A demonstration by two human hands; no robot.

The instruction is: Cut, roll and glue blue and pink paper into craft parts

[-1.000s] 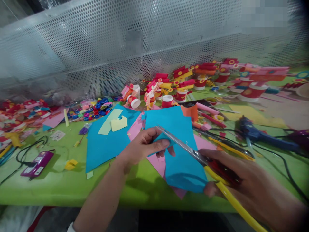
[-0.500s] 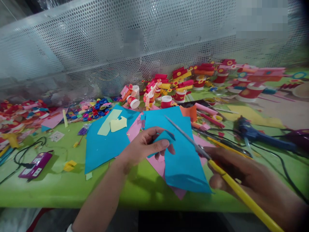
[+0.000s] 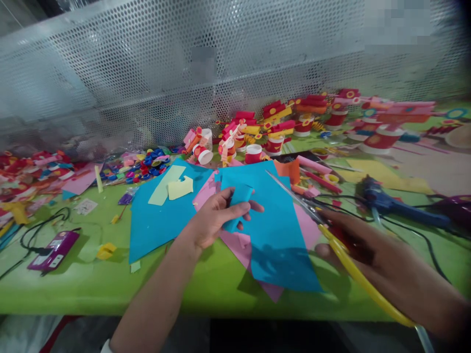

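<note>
My left hand (image 3: 215, 215) pinches a small blue paper piece (image 3: 241, 198) between thumb and fingers, above a larger blue sheet (image 3: 283, 245). My right hand (image 3: 382, 264) is wrapped around yellow-handled scissors (image 3: 346, 262). Their blades (image 3: 290, 193) point up and left over the right part of that sheet, apart from the small piece. Beneath the sheet, a pink sheet (image 3: 237, 247) sticks out. Another blue sheet (image 3: 158, 233) lies to the left, bearing a pale green strip (image 3: 167, 186) and a pale yellow scrap (image 3: 181, 189).
Red, pink and yellow paper models on cups (image 3: 274, 142) line the back, before a perforated metal panel (image 3: 147, 73). To the right lies a blue glue gun (image 3: 401, 206) with black cords. At left are a purple power box (image 3: 55, 250) and colourful small parts (image 3: 150, 164).
My left hand has turned the small blue piece so that its flat face shows. The scissors in my right hand have moved slightly right, away from it.
</note>
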